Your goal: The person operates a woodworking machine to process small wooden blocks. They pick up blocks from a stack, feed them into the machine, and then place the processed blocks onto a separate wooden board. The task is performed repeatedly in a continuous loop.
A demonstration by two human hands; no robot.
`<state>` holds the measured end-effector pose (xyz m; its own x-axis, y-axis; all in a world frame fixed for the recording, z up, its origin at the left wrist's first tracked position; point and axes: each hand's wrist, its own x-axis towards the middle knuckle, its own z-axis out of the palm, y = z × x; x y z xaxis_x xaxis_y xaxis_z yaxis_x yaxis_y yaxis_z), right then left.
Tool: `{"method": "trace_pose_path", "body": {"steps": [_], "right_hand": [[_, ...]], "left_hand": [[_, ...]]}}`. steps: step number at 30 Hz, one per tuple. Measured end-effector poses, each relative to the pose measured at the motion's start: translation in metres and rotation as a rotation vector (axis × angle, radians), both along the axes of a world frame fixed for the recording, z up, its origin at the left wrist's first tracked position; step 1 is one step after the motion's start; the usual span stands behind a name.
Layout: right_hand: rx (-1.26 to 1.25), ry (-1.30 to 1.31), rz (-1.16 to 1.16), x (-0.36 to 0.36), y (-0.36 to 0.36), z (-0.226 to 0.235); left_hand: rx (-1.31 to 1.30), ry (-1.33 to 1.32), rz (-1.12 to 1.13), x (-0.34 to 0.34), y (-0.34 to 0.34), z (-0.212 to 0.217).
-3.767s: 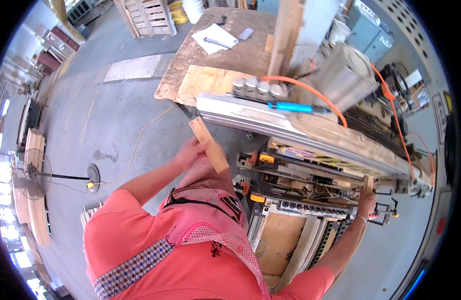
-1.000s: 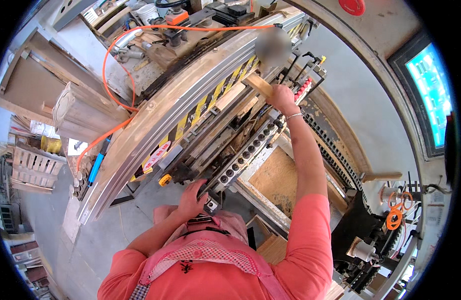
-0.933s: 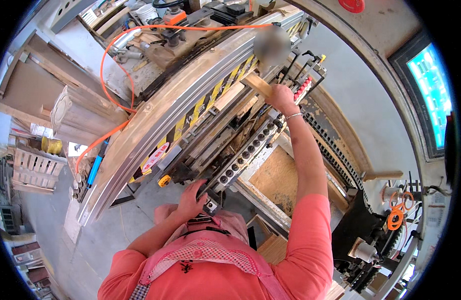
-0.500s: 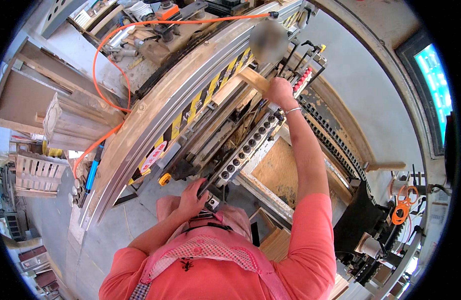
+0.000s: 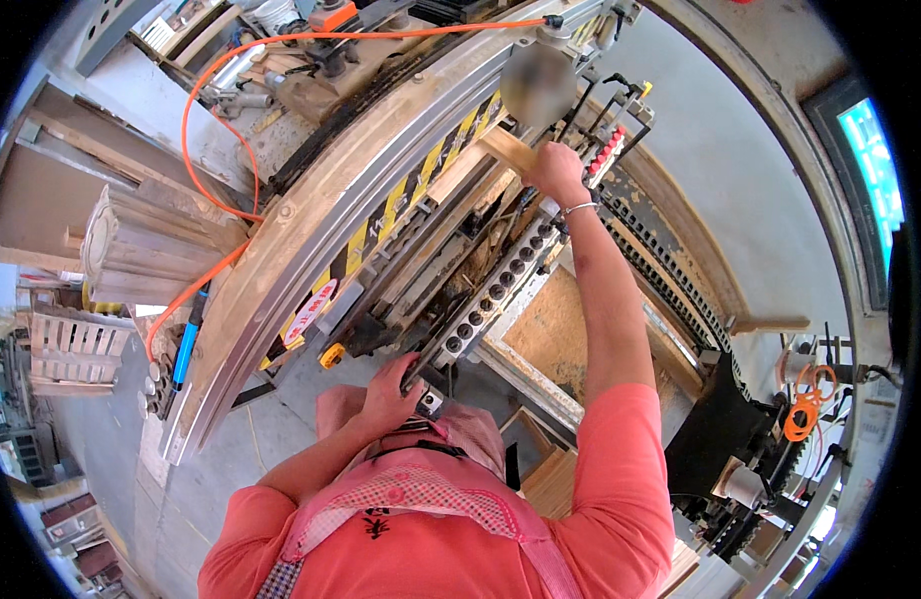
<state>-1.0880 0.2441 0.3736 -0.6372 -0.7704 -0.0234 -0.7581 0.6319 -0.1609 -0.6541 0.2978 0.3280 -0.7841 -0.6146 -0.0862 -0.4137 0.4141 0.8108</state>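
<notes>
Left hand (image 5: pixel 388 396) at machine's near end (image 5: pixel 430 401), fingers curled; grip or mere rest, cannot tell. Just left of it, yellow knob (image 5: pixel 331 355). Ahead and right of it, row of black round fittings (image 5: pixel 496 293) running toward right hand (image 5: pixel 557 172). Right hand closed round end of wooden piece (image 5: pixel 508 150), piece jutting leftward from fist. Well beyond, up-left: orange hose (image 5: pixel 410 33).

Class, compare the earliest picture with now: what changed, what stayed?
The left hand has moved to the machine's metal end block; the wooden board it held no longer shows there. The view has turned right. The right hand still grips a wooden piece.
</notes>
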Motion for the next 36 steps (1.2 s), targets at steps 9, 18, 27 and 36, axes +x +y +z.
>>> {"method": "trace_pose_path", "body": {"steps": [9, 18, 27, 36], "right_hand": [[0.022, -0.019, -0.028, 0.002, -0.003, 0.004], [0.040, 0.010, -0.025, 0.001, -0.003, 0.001], [0.048, -0.019, -0.009, 0.000, -0.004, 0.003], [-0.010, -0.010, 0.002, 0.000, -0.003, 0.002]], "left_hand": [[-0.037, 0.020, -0.011, 0.000, 0.000, -0.003], [-0.003, -0.034, -0.037, -0.005, -0.001, 0.004], [0.009, -0.052, -0.012, -0.004, 0.001, 0.003], [-0.040, -0.078, -0.021, -0.007, 0.002, 0.005]]}}
